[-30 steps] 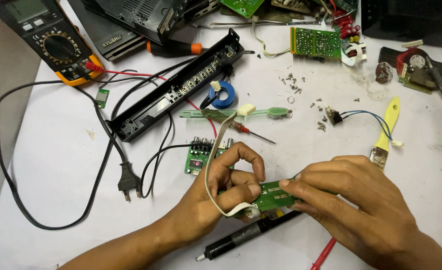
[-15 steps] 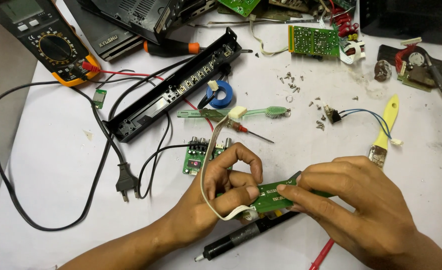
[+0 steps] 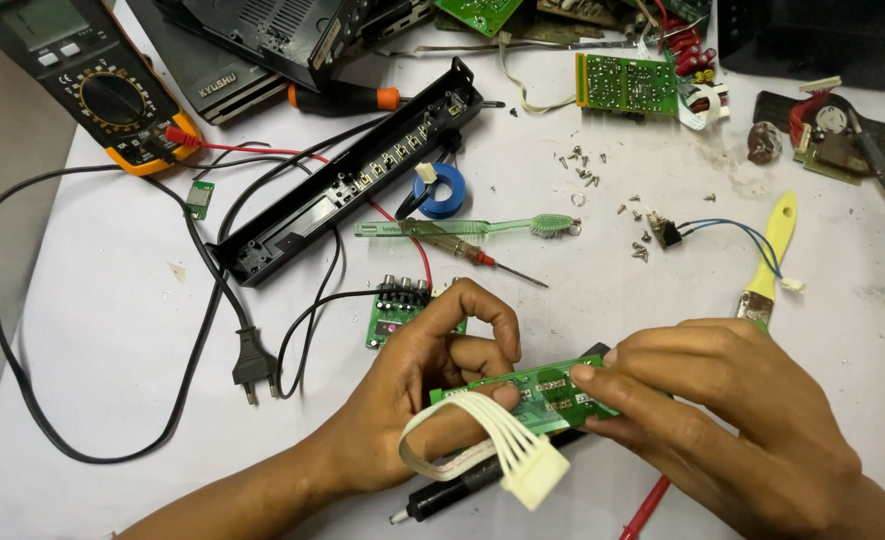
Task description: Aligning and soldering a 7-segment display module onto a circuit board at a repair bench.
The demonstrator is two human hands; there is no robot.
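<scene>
Both my hands hold a narrow green circuit board (image 3: 537,390) just above the white tabletop. My left hand (image 3: 427,390) grips its left end, thumb on top. My right hand (image 3: 732,420) pinches the right end with fingers laid over it. A white flat ribbon cable (image 3: 462,435) loops from the board's left end down to a white plug connector (image 3: 534,473) in front. Under the hands lies a black pen-like tool (image 3: 452,493). A small green board with black jacks (image 3: 394,310) sits just behind my left hand.
A long black front panel (image 3: 352,180), a yellow multimeter (image 3: 102,90) with red lead, a black mains cable and plug (image 3: 247,360), a green toothbrush (image 3: 462,228), a red screwdriver (image 3: 472,255), blue tape roll (image 3: 442,190), yellow-handled brush (image 3: 772,250), loose screws (image 3: 587,170) and more green boards (image 3: 627,85) lie around.
The ribbon cable has swung down from behind my left hand to the front, its white plug now hanging below the board. Both hands stay on the board.
</scene>
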